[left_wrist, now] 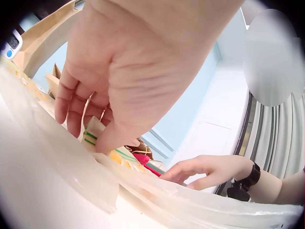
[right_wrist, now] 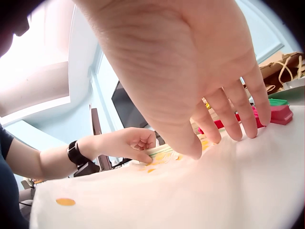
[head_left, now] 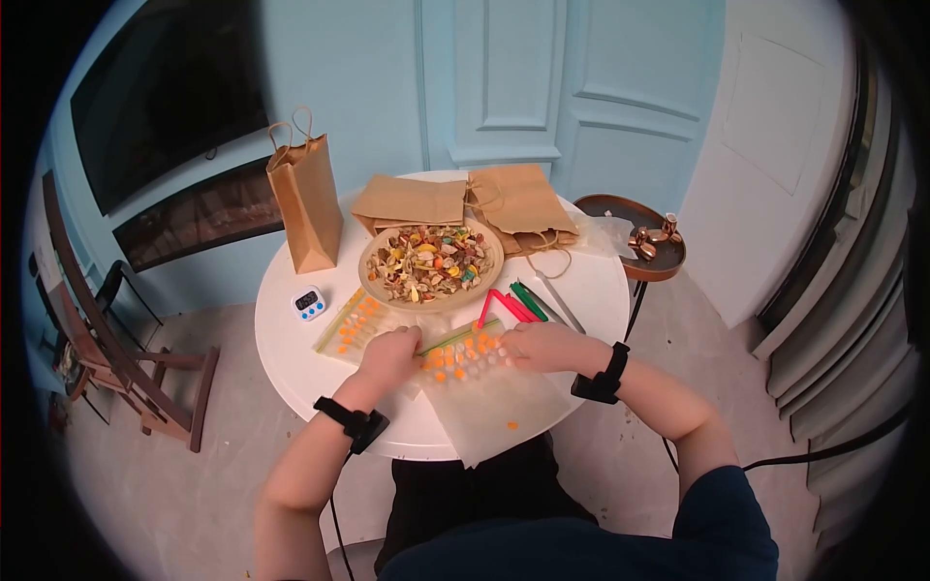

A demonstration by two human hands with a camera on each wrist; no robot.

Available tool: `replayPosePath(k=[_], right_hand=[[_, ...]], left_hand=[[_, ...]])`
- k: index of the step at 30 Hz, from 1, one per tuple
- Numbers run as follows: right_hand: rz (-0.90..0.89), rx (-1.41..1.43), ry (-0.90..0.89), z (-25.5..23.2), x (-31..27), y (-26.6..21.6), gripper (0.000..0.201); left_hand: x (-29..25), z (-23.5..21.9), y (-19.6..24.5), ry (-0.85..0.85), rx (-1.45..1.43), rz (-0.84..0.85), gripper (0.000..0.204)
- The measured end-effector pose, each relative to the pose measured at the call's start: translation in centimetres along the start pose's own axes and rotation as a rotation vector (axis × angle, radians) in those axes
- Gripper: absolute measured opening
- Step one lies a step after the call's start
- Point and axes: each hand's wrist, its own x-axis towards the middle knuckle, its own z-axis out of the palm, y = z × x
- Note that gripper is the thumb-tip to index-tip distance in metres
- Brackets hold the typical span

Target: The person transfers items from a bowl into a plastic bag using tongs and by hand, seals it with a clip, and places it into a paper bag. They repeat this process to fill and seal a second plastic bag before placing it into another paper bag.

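Observation:
A frosted zip bag point(head_left: 494, 412) with orange and white print lies flat at the table's near edge. My left hand point(head_left: 390, 356) pinches the left end of its green-striped seal between thumb and fingers, as the left wrist view shows. At the other end, my right hand point(head_left: 542, 346) rests its extended fingers on the bag; the right wrist view shows these fingers point(right_wrist: 233, 112) nearly straight. Behind the bag, a wide bowl point(head_left: 498, 261) holds dried potpourri point(head_left: 426, 261). A second printed zip bag point(head_left: 351, 326) lies left of it, partly behind my left hand.
Pink sticks point(head_left: 518, 308) and a green stick point(head_left: 536, 300) lie beyond my right hand. A digital timer point(head_left: 309, 304) sits at left. One upright paper bag point(head_left: 308, 208) and flat paper bags point(head_left: 523, 198) occupy the back. A side table point(head_left: 659, 266) stands right.

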Motion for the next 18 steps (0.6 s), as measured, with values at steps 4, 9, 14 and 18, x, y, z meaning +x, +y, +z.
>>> replayPosePath(k=[4,9,14,18], right_hand=[[0.018,0.031,0.14,-0.4,-0.2,-0.2,0.042],[0.069,0.058,0.164,0.2,-0.1,2.2,0.048],[0.086,0.277,0.169,-1.0,0.8,2.0,0.052],[0.23,1.317,-0.074,-1.2,1.7,-1.4,0.061]], left_hand=[[-2.4,-2.2,1.6,0.192,0.0,0.104,0.012],[-4.9,-4.6,2.0,0.379,-0.168,0.19,0.013],[-6.4,-5.4,1.5,0.345,-0.737,-0.122,0.008],[-6.7,-4.4,0.4,0.393,-0.878,-0.165,0.008]])
